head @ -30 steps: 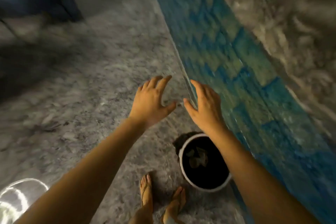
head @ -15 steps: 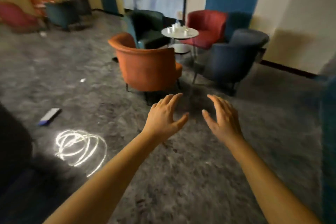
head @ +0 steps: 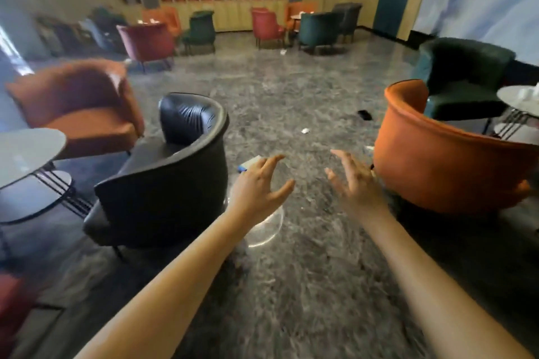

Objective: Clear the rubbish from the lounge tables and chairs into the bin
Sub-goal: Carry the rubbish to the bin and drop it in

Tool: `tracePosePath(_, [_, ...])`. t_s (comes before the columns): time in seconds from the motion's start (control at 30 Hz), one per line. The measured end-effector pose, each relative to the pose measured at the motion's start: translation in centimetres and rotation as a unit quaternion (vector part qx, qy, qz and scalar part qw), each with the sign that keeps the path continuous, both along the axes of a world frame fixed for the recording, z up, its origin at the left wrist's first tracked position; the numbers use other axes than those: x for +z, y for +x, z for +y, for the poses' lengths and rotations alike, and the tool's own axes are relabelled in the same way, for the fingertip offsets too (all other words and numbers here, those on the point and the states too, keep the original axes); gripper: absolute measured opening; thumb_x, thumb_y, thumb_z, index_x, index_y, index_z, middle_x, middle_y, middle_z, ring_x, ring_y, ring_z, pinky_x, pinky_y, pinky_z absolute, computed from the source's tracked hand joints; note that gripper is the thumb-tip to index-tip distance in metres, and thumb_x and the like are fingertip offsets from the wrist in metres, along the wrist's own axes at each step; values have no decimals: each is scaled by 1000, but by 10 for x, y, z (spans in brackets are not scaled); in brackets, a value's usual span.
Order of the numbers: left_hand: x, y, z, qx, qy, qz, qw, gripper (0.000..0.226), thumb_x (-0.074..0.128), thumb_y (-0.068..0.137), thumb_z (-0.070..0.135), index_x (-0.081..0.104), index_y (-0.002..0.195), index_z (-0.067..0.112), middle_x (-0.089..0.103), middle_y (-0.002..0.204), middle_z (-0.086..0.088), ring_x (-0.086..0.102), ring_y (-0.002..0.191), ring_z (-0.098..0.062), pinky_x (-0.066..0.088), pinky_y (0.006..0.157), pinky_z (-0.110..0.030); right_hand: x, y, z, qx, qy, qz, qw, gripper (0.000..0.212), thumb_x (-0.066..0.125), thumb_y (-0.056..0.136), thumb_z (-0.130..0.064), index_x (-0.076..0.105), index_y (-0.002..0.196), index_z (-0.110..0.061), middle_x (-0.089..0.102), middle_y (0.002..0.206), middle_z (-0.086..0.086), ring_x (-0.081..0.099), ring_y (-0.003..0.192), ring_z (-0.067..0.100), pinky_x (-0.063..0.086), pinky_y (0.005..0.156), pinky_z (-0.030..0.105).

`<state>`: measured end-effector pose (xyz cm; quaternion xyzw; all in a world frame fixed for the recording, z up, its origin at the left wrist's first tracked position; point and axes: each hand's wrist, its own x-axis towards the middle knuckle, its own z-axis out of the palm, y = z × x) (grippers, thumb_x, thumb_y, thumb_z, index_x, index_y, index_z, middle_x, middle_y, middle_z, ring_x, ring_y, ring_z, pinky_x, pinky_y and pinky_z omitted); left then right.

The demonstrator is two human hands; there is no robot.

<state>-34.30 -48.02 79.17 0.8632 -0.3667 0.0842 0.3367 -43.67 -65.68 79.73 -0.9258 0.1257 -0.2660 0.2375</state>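
Note:
Both my hands are held out in front of me over the grey marble floor, holding nothing. My left hand (head: 259, 183) has its fingers spread and loosely bent. My right hand (head: 354, 182) is likewise spread and relaxed. Just beyond my left hand a flat white and blue packet (head: 248, 165) lies on the floor. A small white scrap (head: 304, 131) and a dark flat object (head: 364, 114) lie farther out on the floor. Another white scrap (head: 283, 51) lies near the far chairs. The bin is out of view.
A black leather armchair (head: 166, 181) stands close on my left beside a round grey table (head: 26, 151). An orange armchair (head: 443, 154) is close on my right, with a dark green chair (head: 463, 79) and a round table (head: 522, 99) behind it. More chairs line the far wall.
My view swung up from the bin at my feet, then leftwards across the lounge. Both hands stayed out in front, spread and holding nothing.

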Motion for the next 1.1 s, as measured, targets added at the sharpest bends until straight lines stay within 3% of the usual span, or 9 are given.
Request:
tracePosePath(0.33, [-26, 261, -93, 123, -5, 78, 989, 50, 57, 86, 40, 45, 131, 22, 55, 120, 0, 58, 101, -18, 48, 87, -42, -27, 287, -134, 77, 72, 59, 993, 43, 42, 95, -36, 41, 132, -15, 54, 125, 13, 51, 112, 29, 39, 97, 49])
tracePosePath(0.5, [1, 394, -136, 170, -23, 47, 984, 48, 59, 84, 39, 49, 127, 21, 58, 117, -2, 58, 100, -18, 48, 87, -36, -12, 439, -185, 105, 77, 68, 989, 50, 39, 91, -43, 42, 132, -14, 54, 126, 12, 49, 115, 27, 37, 99, 48])
tracePosePath(0.63, [-1, 511, -159, 213, -27, 30, 976, 47, 60, 84, 37, 49, 126, 19, 59, 117, -5, 58, 102, -21, 46, 89, -35, -34, 553, -199, 166, 62, 89, 980, 44, 43, 94, -35, 42, 132, -15, 54, 126, 10, 48, 116, 26, 37, 99, 45])
tracePosePath(0.73, [-27, 600, -201, 207, -44, 60, 976, 46, 62, 85, 31, 49, 127, 15, 57, 118, -10, 58, 102, -26, 46, 89, -40, -54, 637, -239, 168, 43, 115, 978, 44, 45, 94, -35, 42, 132, -14, 54, 127, 11, 49, 116, 27, 37, 98, 46])
tracePosePath(0.83, [-43, 681, -255, 189, -28, 112, 975, 50, 58, 86, 38, 45, 131, 18, 53, 124, -5, 56, 105, -22, 47, 89, -40, -48, 726, -298, 124, 35, 137, 982, 46, 44, 93, -40, 44, 130, -13, 56, 123, 11, 49, 113, 29, 39, 95, 45])
tracePosePath(0.97, [-29, 802, -311, 162, -19, 106, 981, 52, 56, 87, 41, 43, 133, 21, 51, 127, -2, 56, 104, -18, 47, 86, -33, -25, 840, -350, 101, 20, 124, 987, 64, 30, 82, -53, 43, 131, -14, 55, 124, 10, 47, 115, 28, 37, 97, 48])
tracePosePath(1.1, [-34, 908, -330, 184, -15, 95, 978, 50, 57, 86, 42, 45, 131, 23, 52, 127, -3, 56, 105, -21, 46, 87, -35, -42, 944, -375, 129, 10, 116, 985, 48, 41, 92, -43, 44, 131, -15, 55, 125, 8, 48, 115, 26, 34, 97, 44])
